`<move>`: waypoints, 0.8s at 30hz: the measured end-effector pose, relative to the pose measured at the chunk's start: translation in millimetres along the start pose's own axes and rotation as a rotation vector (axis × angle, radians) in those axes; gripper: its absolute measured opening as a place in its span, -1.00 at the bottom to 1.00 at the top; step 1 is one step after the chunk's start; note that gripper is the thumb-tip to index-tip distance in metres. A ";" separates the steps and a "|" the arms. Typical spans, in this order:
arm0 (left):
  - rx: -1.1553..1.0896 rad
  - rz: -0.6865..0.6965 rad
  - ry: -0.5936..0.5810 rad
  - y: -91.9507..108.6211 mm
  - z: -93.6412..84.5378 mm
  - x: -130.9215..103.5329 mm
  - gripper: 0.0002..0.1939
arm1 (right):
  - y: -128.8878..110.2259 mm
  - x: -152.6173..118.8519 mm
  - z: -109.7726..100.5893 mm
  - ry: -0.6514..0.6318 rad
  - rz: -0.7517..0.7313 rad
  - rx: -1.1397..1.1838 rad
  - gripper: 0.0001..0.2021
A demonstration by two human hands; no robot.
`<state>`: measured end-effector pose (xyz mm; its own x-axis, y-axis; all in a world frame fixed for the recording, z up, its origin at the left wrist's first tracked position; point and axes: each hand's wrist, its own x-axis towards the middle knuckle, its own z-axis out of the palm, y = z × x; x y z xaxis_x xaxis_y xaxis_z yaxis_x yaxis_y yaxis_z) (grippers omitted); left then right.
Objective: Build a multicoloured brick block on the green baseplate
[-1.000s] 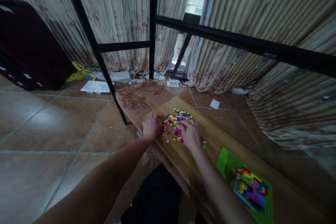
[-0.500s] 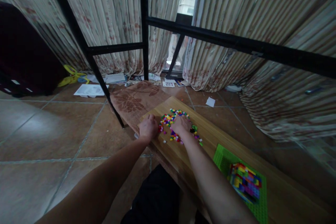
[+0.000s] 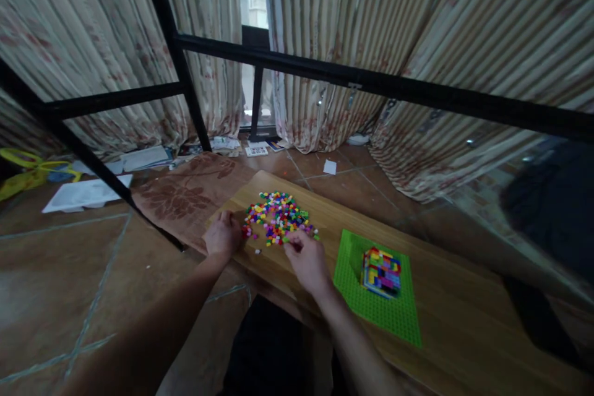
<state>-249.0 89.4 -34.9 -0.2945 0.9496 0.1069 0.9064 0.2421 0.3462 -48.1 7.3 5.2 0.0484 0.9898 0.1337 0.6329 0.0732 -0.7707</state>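
A heap of small multicoloured building bricks (image 3: 273,213) lies spread on a wooden board (image 3: 455,284). My left hand (image 3: 223,235) rests on the board at the heap's left edge, fingers curled in; whether anything is inside them is hidden. At the heap's near right side my right hand (image 3: 307,258) pinches thumb and finger together, with a small green brick (image 3: 286,239) at the tips. To the right lies a green baseplate (image 3: 371,315), bearing a stepped block of coloured bricks (image 3: 381,272).
One loose pale brick (image 3: 258,252) sits near the board's front edge. A brown patterned cloth (image 3: 185,189) lies beyond the board's left end. Black metal bars (image 3: 315,68) cross in front of the curtains (image 3: 343,12). Papers (image 3: 146,158) lie on the tiled floor.
My right hand has come out of the middle of the heap to its near right edge, fingers pinched. The view has turned right, bringing the whole baseplate into sight. My left hand stays beside the heap.
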 end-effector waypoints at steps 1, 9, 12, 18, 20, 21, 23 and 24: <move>0.007 0.000 0.003 0.2 -0.1 0.3 -0.70 | 8.8 -17.6 -8.4 0.022 0.029 0.105 -0.89; -0.015 -0.002 0.024 2.7 -3.5 0.3 -0.68 | 71.7 -127.6 -74.5 0.337 0.349 0.415 -0.75; -0.077 -0.010 0.022 0.2 -10.8 1.0 -0.67 | 81.1 -143.7 -86.7 0.440 0.430 0.493 -0.69; -0.362 -0.021 0.135 13.4 -38.7 -38.7 -0.63 | 93.6 -158.0 -99.7 0.452 0.476 0.624 -0.66; -0.528 0.103 0.058 34.8 -43.3 -79.1 -0.64 | 92.5 -159.4 -102.8 0.417 0.463 0.606 -0.67; -0.620 0.205 -0.044 48.7 -43.9 -103.0 -0.65 | 89.8 -159.1 -104.4 0.385 0.440 0.573 -0.69; -0.746 0.440 -0.319 80.1 -43.1 -150.7 -0.68 | 80.2 -156.5 -108.9 0.289 0.368 0.466 -0.74; -0.772 0.536 -0.444 96.3 -42.5 -171.3 -0.69 | 74.0 -154.5 -112.0 0.234 0.327 0.403 -0.76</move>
<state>-124.1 -58.4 19.8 0.3699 0.9208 0.1241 0.3992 -0.2781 0.8737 77.7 -153.8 -2.7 0.3907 0.9190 -0.0525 0.2138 -0.1461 -0.9659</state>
